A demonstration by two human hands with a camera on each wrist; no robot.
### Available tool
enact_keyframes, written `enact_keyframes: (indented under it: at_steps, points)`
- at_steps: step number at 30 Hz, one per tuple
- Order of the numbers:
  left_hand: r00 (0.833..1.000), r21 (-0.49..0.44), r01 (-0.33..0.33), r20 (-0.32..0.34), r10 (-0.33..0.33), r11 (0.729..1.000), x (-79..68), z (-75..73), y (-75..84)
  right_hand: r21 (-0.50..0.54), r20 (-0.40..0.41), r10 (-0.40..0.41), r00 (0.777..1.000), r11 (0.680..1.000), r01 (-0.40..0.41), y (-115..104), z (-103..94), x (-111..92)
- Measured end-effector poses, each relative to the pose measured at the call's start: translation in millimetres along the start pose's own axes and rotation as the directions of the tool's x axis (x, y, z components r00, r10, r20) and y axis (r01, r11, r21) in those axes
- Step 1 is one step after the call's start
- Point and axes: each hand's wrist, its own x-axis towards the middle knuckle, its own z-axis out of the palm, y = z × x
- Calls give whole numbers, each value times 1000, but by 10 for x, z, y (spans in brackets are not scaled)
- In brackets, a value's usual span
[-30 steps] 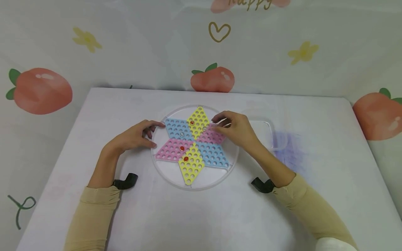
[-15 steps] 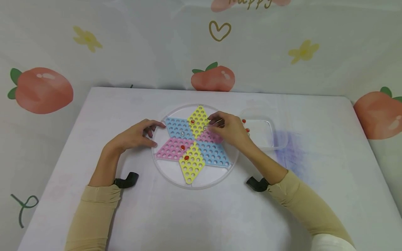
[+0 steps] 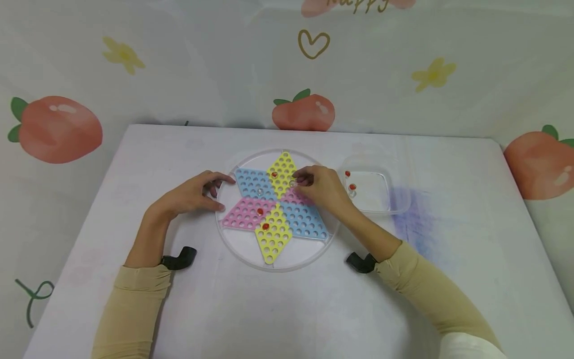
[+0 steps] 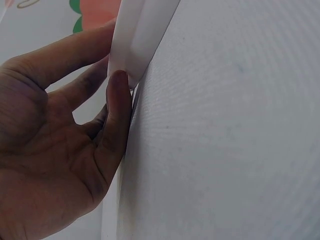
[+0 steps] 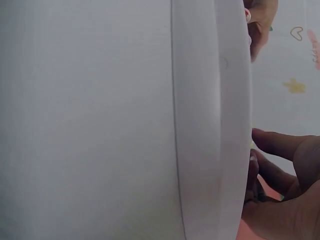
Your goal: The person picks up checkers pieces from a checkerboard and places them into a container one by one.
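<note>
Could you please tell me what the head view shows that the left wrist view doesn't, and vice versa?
Only the head view: the right hand, the coloured star on the round board, red marbles, clear marbles and the clear tray.
Only the left wrist view: the palm of the left hand, with the board's outer wall close up.
Both: left hand, board, white table and printed backdrop.
</note>
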Motion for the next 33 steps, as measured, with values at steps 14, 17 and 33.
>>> enact_keyframes:
  at_steps: [14,17,33]
  points:
    - [1000,10,-10,-9,10,1000,-11,-54,-30,-63,-8,12,1000,998,-12,-67,46,66]
    - [1000,5,-11,-11,11,1000,-18,-63,-33,-66,-29,5,1000,998,-7,-90,60,71]
    - [1000,14,7,-8,-7,1000,18,-13,-31,0,31,81,996,997,-81,-45,-67,68]
